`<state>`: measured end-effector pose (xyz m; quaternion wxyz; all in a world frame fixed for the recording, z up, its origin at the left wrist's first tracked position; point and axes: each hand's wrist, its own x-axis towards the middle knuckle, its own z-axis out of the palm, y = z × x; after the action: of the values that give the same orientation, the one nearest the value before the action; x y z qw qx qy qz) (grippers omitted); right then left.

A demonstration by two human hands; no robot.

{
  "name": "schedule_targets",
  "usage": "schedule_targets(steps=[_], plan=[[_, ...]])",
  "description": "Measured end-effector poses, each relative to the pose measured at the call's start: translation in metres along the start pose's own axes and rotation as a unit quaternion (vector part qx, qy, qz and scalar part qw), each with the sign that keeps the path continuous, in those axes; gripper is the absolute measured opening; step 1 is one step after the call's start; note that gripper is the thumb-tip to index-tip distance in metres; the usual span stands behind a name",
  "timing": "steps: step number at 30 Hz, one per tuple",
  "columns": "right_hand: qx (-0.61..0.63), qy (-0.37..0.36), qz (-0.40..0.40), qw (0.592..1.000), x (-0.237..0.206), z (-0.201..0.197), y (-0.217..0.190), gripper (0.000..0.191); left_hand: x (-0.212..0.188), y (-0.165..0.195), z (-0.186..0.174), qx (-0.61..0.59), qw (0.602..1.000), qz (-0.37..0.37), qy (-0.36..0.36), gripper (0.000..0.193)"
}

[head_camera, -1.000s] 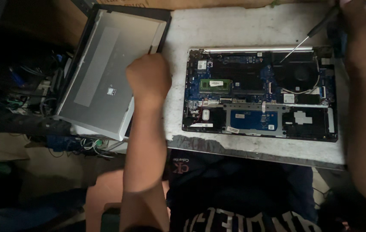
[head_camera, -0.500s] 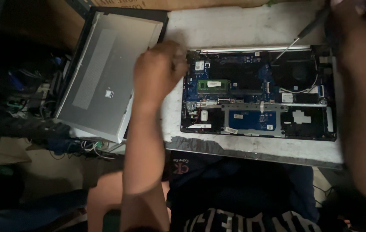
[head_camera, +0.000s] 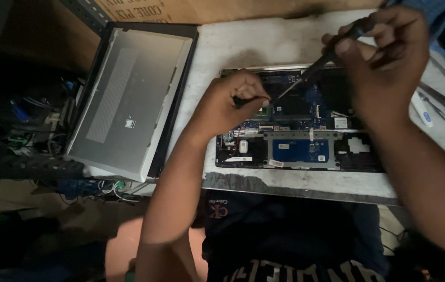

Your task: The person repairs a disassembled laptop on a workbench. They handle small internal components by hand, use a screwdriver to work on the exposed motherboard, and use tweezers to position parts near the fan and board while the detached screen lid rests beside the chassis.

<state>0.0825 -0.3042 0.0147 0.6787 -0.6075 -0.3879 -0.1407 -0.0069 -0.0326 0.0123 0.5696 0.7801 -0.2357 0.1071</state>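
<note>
The lid [head_camera: 128, 99] beside the laptop [head_camera: 306, 130] is matt silver metal, smooth, with a dark plastic rim. The laptop's open inside shows glossy blue circuit board and matt black plastic. The screwdriver [head_camera: 311, 70] has a thin bright metal shaft. The counter [head_camera: 264, 42] is pale, rough and stained. Brown cardboard [head_camera: 222, 8] lies behind.

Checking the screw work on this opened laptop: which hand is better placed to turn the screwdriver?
Right hand: it grips the screwdriver handle. Left hand only pinches near the tip over the laptop.
</note>
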Motion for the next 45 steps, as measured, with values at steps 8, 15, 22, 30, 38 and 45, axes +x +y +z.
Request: schedule_targets(steps=[8, 15, 22, 30, 38, 45], plan=[[-0.011, -0.011, -0.011, 1.000, -0.003, 0.002, -0.003, 0.032, 0.000, 0.000, 0.003, 0.068, 0.997, 0.009, -0.021, 0.022], [0.000, -0.006, 0.003, 1.000, -0.002, 0.005, -0.003, 0.033, 0.002, 0.001, 0.002, 0.057, 0.998, 0.026, -0.027, 0.026], [-0.002, -0.016, -0.006, 1.000, 0.000, 0.006, -0.010, 0.032, 0.001, 0.004, 0.000, 0.065, 0.997, -0.011, -0.028, 0.025], [-0.039, -0.032, -0.023, 0.998, -0.002, 0.003, -0.002, 0.034, 0.001, 0.004, 0.000, 0.062, 0.998, -0.004, -0.032, 0.026], [-0.060, -0.037, -0.045, 0.997, -0.001, 0.009, -0.008, 0.037, 0.001, 0.007, -0.004, 0.090, 0.996, -0.010, -0.027, 0.024], [-0.117, -0.054, -0.095, 0.987, 0.006, 0.016, -0.022, 0.041, 0.000, 0.003, 0.000, 0.107, 0.994, 0.019, -0.014, 0.024]])
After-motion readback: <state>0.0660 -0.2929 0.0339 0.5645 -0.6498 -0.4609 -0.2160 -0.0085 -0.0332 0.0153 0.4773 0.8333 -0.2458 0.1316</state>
